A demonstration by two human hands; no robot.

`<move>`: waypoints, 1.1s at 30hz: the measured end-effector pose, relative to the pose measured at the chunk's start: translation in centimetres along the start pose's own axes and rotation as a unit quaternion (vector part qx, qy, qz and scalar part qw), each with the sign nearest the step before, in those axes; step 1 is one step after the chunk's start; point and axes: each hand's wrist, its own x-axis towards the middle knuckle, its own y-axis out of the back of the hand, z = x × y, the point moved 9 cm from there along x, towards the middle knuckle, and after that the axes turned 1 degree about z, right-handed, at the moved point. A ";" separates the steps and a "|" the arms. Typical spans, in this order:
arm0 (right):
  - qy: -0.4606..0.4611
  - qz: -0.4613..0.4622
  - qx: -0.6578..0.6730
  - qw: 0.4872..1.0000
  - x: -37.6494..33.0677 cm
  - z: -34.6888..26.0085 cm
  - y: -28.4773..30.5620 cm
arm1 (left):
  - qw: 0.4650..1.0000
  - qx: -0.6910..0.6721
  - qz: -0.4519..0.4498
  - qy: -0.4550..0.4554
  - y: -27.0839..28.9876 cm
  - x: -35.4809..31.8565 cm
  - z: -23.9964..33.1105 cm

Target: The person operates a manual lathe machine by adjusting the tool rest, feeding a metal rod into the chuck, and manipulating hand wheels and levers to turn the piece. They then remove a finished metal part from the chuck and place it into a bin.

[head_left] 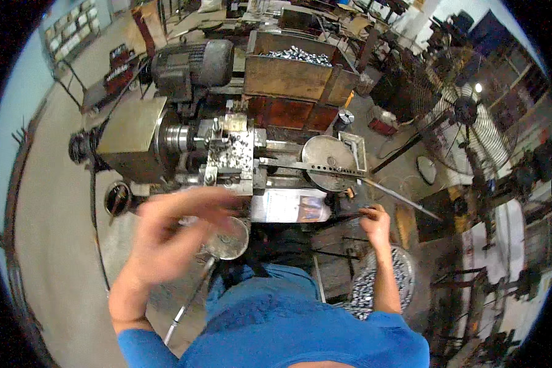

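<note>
My left hand [175, 230] is raised in front of the lathe's carriage, above a round metal disc [228, 239]; its fingers are smeared by motion, and I see nothing clearly held in them. The lathe's chuck [176, 136] and its tool slide [232, 147], strewn with dark chips, lie just beyond. Off to the right, my right hand [374, 222] has its fingers curled at the end of a dark lever [343, 216]. Left of that hand, a printed sheet [288, 205] rests along the machine's front.
Behind the lathe stands a large bin [294, 76] of small shiny metal parts. A tub of similar parts [380, 282] sits below my right forearm. A round plate [328, 153] and perforated bar [325, 167] lie on the bed. A motor [196, 63] and caged fan [466, 110] flank the machine.
</note>
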 end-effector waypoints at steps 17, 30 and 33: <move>0.172 -0.063 0.109 0.977 -0.3 -15.1 -0.1 | 0.960 -0.035 -0.144 -0.237 -11.7 -2.0 11.3; 0.461 -0.132 0.325 0.815 -2.1 -33.3 -1.9 | 0.867 -0.473 -0.071 0.141 -7.8 1.3 -11.8; 0.455 -0.133 0.343 0.811 -2.1 -33.6 -3.1 | 0.877 -0.466 -0.025 0.116 -6.2 1.5 -12.1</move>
